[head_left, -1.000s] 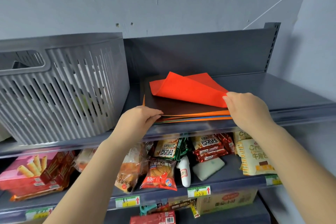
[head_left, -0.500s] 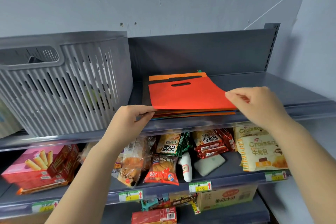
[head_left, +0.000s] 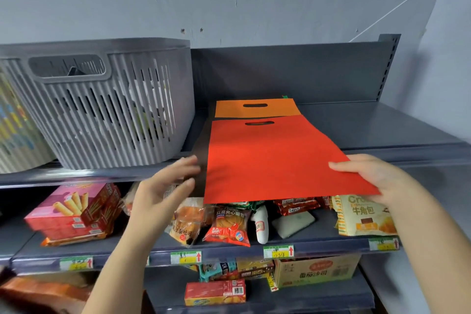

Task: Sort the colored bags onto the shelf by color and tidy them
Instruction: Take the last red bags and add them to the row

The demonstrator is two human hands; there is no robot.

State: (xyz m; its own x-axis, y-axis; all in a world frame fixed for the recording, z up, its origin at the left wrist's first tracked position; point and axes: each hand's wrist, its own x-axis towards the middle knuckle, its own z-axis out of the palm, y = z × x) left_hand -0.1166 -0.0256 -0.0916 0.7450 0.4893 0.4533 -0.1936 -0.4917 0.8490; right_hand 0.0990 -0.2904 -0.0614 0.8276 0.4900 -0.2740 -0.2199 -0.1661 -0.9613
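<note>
Pulled forward since half a second ago: the flat red-orange non-woven bag with the die-cut handle slot (head_left: 270, 160) has slid off the stack toward the person and now overhangs the front lip of the dark grey metal top shelf (head_left: 382, 132). Earlier its near edge sat flush with the pile.

Fingers first: right hand (head_left: 369, 178) pinches the bag's near right corner, thumb on top and fingers underneath, at about 4 o'clock of the bag. Left hand (head_left: 165, 186) has let go of the stack edge; its fingers are spread and relaxed, motion-blurred, just beside the bag's left edge at 9 o'clock. Touching or not, can't tell.

Outward: far end of the red bag rests on the shelf, slot end at 12 o'clock. A flat orange bag with the same handle slot (head_left: 257, 109) is now uncovered behind it, also at 12 o'clock, and lies flat. A green sliver (head_left: 285, 96) peeks out at its far right corner, probably another bag. The rest of the stack is hidden under the red one.

Grey slatted plastic basket (head_left: 102, 109) sits at 9 o'clock on the same shelf, well left of the bags. Snack packets (head_left: 229, 227) fill the shelf below.

Judgement: red bag is being taken out of the mixed pile, so sorting is early and no colour groups are formed yet. One-corner pinch could let the limp bag droop or drag the orange one.
</note>
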